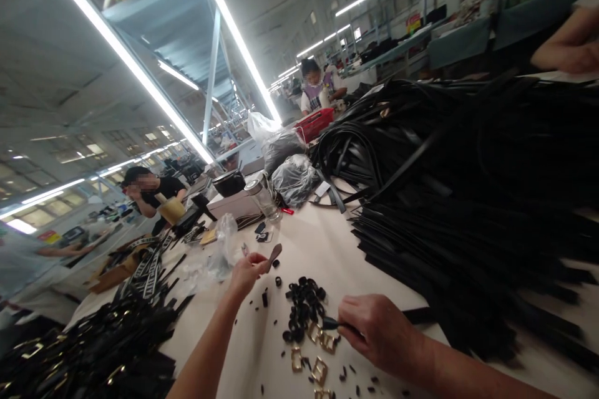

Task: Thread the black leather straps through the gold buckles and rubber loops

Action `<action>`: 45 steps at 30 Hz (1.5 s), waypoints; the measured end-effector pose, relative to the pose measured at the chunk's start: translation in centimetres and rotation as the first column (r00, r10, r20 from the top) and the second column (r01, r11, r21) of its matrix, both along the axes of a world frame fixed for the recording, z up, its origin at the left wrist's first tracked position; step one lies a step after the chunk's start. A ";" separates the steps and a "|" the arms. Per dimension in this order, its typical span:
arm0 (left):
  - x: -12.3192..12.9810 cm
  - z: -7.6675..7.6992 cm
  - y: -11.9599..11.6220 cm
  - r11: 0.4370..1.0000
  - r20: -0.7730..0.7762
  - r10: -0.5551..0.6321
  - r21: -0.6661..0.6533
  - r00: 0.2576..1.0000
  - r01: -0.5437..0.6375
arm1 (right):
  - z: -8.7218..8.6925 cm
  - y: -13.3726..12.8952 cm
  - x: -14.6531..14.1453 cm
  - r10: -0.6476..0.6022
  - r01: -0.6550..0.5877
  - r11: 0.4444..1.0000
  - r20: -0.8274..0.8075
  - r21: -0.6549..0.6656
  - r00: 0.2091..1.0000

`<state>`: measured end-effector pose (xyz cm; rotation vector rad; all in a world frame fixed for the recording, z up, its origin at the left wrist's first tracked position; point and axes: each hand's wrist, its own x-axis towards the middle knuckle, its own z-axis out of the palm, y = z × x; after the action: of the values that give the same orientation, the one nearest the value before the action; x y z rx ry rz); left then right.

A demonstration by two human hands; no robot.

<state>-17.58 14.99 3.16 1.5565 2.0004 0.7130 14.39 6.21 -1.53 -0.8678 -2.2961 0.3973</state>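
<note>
My left hand (247,275) is closed around a small tool with a flat, brownish, paddle-like end (275,254), raised over the pale table. My right hand (377,330) is a fist around a black strap (418,316); its pointed tip (330,323) sticks out to the left, and the strap runs out behind the hand to the right. Just left of that tip lies a heap of small black loops (303,305). Several gold-coloured buckles (319,370) lie below the heap, with small black bits scattered around them.
A large pile of black straps (458,218) covers the right side. Finished-looking straps with gold buckles (93,349) are heaped lower left. A glass jar (264,199), grey plastic bags (294,179) and a red basket (315,124) stand farther back. Co-workers (156,194) sit around.
</note>
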 end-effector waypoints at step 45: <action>12.7 -2.7 -17.0 0.986 0.941 0.142 -0.108 0.309 -0.123 | 1.4 -2.2 -0.9 0.126 -0.106 0.989 -0.209 0.103 0.970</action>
<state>-4.90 -2.00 0.46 0.5716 1.1458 1.2904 13.54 3.98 -0.11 -0.6155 -2.1511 0.4125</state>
